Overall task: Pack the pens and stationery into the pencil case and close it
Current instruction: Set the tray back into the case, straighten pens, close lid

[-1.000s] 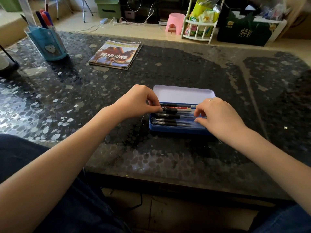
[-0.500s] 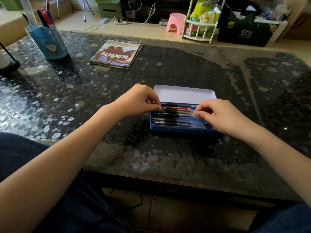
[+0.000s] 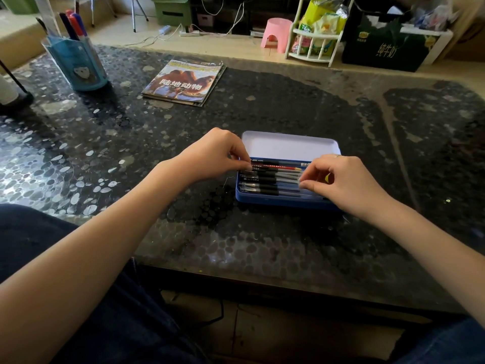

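So the pencil case [image 3: 278, 202] is a flat blue metal tin, rounded corners, with its lid [image 3: 288, 146] flipped open away from the person, pale and plain on the inside. It sits a bit right of the middle of the worktop [image 3: 262, 114], closer to the near edge than the far one. Inside, the pens [image 3: 265, 179] lie side by side lengthwise, mostly black barrels with dark grips, plus one red pencil [image 3: 278, 168] near the hinge side. There's tiny print on a couple of them but it's too small to read.

Left hand [image 3: 212, 156] is curled at the case's left end, fingertips pinching the ends of the pens there. Right hand [image 3: 341, 182] covers the right end, fingers bent down onto the pens; can't tell if it's gripping one or just pressing. There's a ring on that hand.

The worktop is glossy black with a grey pebble pattern, pretty reflective. Near the far edge lies a magazine [image 3: 183, 82] with a camel-ish cover reading "陆地动物". At the far left corner stands a blue pen holder [image 3: 78, 67] with markers sticking out. On the floor past the far edge: a pink plastic stool [image 3: 275, 34], a white rack [image 3: 315, 46] with snack packs, and a dark green box [image 3: 383, 52] marked "纯牛奶".
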Demonstrator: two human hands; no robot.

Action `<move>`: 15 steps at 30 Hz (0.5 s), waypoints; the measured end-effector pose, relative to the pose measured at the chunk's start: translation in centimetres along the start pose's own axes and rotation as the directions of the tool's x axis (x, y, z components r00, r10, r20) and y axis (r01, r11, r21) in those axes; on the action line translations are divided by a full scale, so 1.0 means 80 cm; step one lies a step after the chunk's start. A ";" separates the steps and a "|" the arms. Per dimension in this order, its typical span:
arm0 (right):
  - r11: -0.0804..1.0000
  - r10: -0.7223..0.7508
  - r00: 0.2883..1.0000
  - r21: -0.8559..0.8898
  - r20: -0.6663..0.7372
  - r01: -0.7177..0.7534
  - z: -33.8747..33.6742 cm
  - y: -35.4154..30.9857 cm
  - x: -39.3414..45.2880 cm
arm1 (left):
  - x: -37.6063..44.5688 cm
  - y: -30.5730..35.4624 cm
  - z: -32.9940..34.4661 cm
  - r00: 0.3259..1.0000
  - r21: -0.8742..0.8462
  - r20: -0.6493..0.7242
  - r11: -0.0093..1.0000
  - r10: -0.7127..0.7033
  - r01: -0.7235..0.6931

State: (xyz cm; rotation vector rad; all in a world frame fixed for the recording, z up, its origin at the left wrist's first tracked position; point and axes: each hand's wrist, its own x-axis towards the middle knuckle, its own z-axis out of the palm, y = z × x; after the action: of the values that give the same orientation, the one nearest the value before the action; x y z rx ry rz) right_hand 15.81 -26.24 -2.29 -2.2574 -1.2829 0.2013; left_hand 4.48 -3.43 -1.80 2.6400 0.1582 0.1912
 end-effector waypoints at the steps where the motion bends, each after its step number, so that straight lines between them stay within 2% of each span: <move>1: 1.000 -0.006 1.000 -0.013 -0.011 0.006 0.002 0.001 0.000 | 0.000 0.000 0.000 1.000 -0.002 0.001 1.000 -0.002 0.002; 7: 0.984 -0.102 0.995 -0.146 -0.019 0.098 0.005 0.008 0.002 | -0.001 0.003 0.002 1.000 -0.023 -0.002 1.000 -0.020 0.020; 15: 0.983 -0.125 0.992 -0.136 0.005 0.124 0.004 0.007 0.004 | -0.003 0.008 -0.002 0.999 -0.082 0.037 0.996 -0.017 0.020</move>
State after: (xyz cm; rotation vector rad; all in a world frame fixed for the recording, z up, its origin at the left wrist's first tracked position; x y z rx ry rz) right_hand 16.30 -26.09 -2.79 -2.2781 -1.4707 0.0656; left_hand 4.29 -3.95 -1.39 2.5575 0.1589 0.1399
